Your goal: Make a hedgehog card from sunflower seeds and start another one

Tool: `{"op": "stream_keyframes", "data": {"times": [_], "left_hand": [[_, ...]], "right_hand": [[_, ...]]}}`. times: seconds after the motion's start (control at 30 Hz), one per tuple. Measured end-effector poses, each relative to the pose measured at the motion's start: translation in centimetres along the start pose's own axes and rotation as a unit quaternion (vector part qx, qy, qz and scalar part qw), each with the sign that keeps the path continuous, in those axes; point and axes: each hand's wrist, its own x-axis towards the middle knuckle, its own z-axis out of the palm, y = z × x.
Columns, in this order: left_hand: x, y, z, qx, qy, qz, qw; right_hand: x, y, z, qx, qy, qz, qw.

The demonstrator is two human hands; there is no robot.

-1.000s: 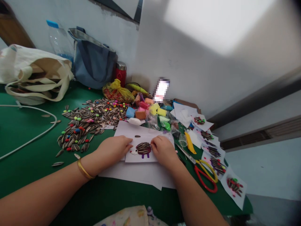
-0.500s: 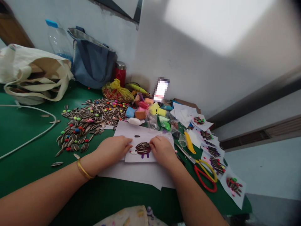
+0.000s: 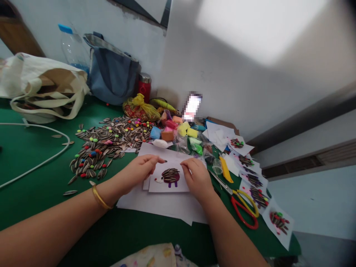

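My left hand [image 3: 144, 168] reaches over white paper, its index finger and thumb at a sunflower seed [image 3: 166, 161], of which only the dark end shows. Below it, on a small white card [image 3: 155, 186], is a hedgehog [image 3: 170, 177] with a white face, a purple body and legs, and sunflower seeds for spines. Just right of the hedgehog, my right hand [image 3: 198, 178] rests at the card's edge with fingers loosely bent and apart, nothing visible in them. More white sheets [image 3: 164, 205] lie underneath.
A pile of sunflower seeds and coloured bits [image 3: 94, 155] spreads to the left. Packets of coloured clay [image 3: 167, 136] and a phone [image 3: 192, 106] stand behind. Scissors [image 3: 244, 207], a yellow cutter [image 3: 226, 170] and several finished cards [image 3: 279, 221] lie right. Bags [image 3: 114, 74] stand back left.
My left hand has moved from the card's left edge up to the lone seed, now partly covered. My right hand has drawn back slightly from the hedgehog's spines.
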Motion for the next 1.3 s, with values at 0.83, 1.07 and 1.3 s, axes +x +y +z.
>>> {"op": "stream_keyframes", "data": {"times": [0.83,1.07,1.3], "left_hand": [[-1.9,0.3,2.4,-0.191,-0.155,-0.099,0.964],[-1.5,-0.1,2.0,-0.078,-0.130,-0.048,0.987],[-1.3,0.4,1.6,0.011,-0.111,-0.017,0.994]], "right_hand": [[-0.7,-4.4,0.6,0.223,-0.004,0.021,0.974],[-0.4,-3.9,0.4,0.247,-0.016,0.025,0.969],[-0.2,-2.1,-0.7,0.210,-0.031,0.015,0.977]]}}
